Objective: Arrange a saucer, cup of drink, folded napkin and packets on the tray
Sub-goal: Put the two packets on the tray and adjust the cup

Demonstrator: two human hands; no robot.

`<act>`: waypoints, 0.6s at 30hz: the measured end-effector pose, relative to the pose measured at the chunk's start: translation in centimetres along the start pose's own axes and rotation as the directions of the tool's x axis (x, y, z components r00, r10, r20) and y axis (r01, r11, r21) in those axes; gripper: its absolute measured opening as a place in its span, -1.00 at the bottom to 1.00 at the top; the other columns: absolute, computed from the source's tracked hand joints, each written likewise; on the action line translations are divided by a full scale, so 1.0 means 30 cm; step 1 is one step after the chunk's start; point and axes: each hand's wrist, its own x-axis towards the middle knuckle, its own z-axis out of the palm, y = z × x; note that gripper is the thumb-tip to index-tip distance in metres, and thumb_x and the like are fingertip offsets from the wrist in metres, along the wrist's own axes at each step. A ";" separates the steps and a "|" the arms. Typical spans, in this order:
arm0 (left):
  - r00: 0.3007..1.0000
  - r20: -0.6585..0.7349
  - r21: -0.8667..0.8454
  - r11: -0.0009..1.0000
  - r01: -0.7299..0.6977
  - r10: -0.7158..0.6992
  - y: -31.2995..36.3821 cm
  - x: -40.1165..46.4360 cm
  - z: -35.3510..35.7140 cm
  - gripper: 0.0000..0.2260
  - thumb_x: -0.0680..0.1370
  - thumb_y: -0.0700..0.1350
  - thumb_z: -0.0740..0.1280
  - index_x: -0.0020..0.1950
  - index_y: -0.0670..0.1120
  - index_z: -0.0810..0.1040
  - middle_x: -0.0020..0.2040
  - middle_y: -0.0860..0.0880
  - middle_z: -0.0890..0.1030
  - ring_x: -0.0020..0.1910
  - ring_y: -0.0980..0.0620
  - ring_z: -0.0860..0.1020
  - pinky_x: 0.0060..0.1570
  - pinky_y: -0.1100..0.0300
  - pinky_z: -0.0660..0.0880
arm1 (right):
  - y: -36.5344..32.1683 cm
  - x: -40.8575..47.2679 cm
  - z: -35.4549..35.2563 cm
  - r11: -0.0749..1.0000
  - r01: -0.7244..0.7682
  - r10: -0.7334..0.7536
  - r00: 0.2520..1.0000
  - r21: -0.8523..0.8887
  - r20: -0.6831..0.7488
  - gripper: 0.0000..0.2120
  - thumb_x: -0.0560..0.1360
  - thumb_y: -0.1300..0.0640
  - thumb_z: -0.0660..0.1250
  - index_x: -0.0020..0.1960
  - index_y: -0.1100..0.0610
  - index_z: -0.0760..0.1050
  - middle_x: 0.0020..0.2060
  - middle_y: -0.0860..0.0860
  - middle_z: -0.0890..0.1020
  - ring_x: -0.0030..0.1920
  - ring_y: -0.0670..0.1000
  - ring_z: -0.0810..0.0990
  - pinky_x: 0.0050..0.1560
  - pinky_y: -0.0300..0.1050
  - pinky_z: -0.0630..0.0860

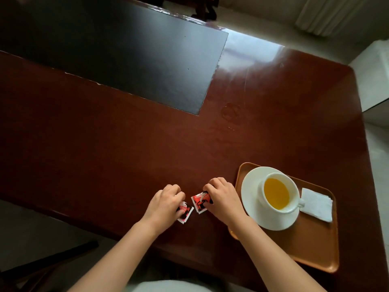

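An orange-brown tray [311, 247] lies at the table's near right. On it rests a white saucer [251, 192] carrying a white cup [280, 207] of yellow drink, and a folded white napkin [316, 204] lies to the cup's right. Left of the tray, two red, white and black packets lie on the wood. My left hand [163, 204] pinches the left packet [186, 213]. My right hand [223, 199] grips the right packet [200, 202] by its far edge. Both packets still touch the table.
A dark brown wooden table [105, 133] has a black inlay panel [126, 49] across its far left. The table's right edge runs just beyond the tray. A dark chair frame [48, 262] shows at lower left, and pale floor and curtains [328, 11] lie beyond.
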 end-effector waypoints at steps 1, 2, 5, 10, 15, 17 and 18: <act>1.000 0.005 0.010 1.000 0.021 -0.021 -0.008 -0.001 -0.005 -0.83 0.43 -0.08 0.40 -0.05 -0.13 0.54 -0.01 -0.04 0.53 0.02 -0.06 0.49 -0.06 0.08 0.46 | 0.001 0.001 -0.003 1.000 -0.003 0.003 1.000 -0.013 -0.003 -0.68 0.33 0.09 0.43 0.05 0.11 0.48 0.01 0.05 0.56 0.09 0.13 0.47 -0.02 0.01 0.42; 0.999 0.010 0.027 0.999 0.039 -0.040 -0.017 -0.003 -0.008 -0.83 0.46 -0.06 0.37 -0.04 -0.11 0.52 -0.01 -0.02 0.51 0.01 -0.04 0.47 -0.05 0.11 0.44 | 0.003 0.002 -0.007 1.000 -0.006 0.006 1.000 -0.023 -0.005 -0.71 0.33 0.08 0.42 0.01 0.09 0.46 -0.02 0.03 0.56 0.06 0.12 0.47 -0.04 0.00 0.40; 0.996 0.028 0.065 0.994 0.087 -0.089 -0.029 -0.011 -0.012 -0.82 0.50 -0.01 0.32 -0.01 -0.09 0.48 0.02 0.01 0.48 0.02 0.00 0.44 -0.03 0.16 0.41 | 0.008 0.004 -0.022 1.000 -0.026 0.026 1.000 -0.008 -0.015 -0.83 0.39 0.08 0.37 -0.09 0.06 0.42 -0.12 -0.01 0.59 -0.02 0.10 0.51 -0.07 -0.04 0.32; 0.947 0.089 -0.103 0.943 0.317 -0.309 -0.022 -0.025 -0.047 -0.91 0.51 -0.07 0.32 -0.09 -0.06 0.45 -0.12 0.00 0.56 -0.13 -0.02 0.53 -0.20 0.13 0.44 | 0.027 0.013 -0.065 0.981 -0.103 0.103 0.995 0.167 0.005 -0.89 0.45 0.07 0.32 -0.03 0.00 0.54 -0.11 -0.06 0.60 -0.01 0.01 0.54 -0.08 -0.10 0.23; 0.779 0.115 -0.613 0.573 0.544 -0.616 -0.042 -0.021 -0.127 -0.91 0.43 -0.21 0.42 -0.17 -0.12 0.52 -0.22 -0.06 0.61 -0.20 -0.02 0.56 -0.25 0.17 0.40 | 0.029 0.013 -0.165 0.749 -0.278 0.397 0.915 0.601 -0.071 -0.91 0.37 0.22 0.41 -0.22 0.06 0.53 -0.28 -0.03 0.63 -0.20 0.00 0.59 -0.19 -0.14 0.46; 0.742 0.211 -0.813 0.307 0.495 -0.637 -0.016 -0.004 -0.159 -0.88 0.45 -0.27 0.40 -0.04 -0.17 0.54 -0.20 -0.11 0.63 -0.23 -0.01 0.59 -0.23 0.18 0.46 | 0.016 0.010 -0.217 0.508 -0.272 0.498 0.867 0.817 -0.021 -0.85 0.38 0.27 0.41 -0.25 0.05 0.51 -0.30 -0.02 0.63 -0.22 -0.03 0.60 -0.22 -0.20 0.48; 0.736 0.248 -0.864 0.200 0.462 -0.630 0.004 0.009 -0.170 -0.87 0.46 -0.29 0.38 -0.01 -0.19 0.55 -0.20 -0.11 0.64 -0.25 0.01 0.60 -0.22 0.18 0.50 | 0.003 0.007 -0.240 0.380 -0.246 0.514 0.858 0.891 0.017 -0.85 0.39 0.27 0.41 -0.25 0.05 0.53 -0.29 0.01 0.64 -0.22 -0.03 0.61 -0.22 -0.20 0.49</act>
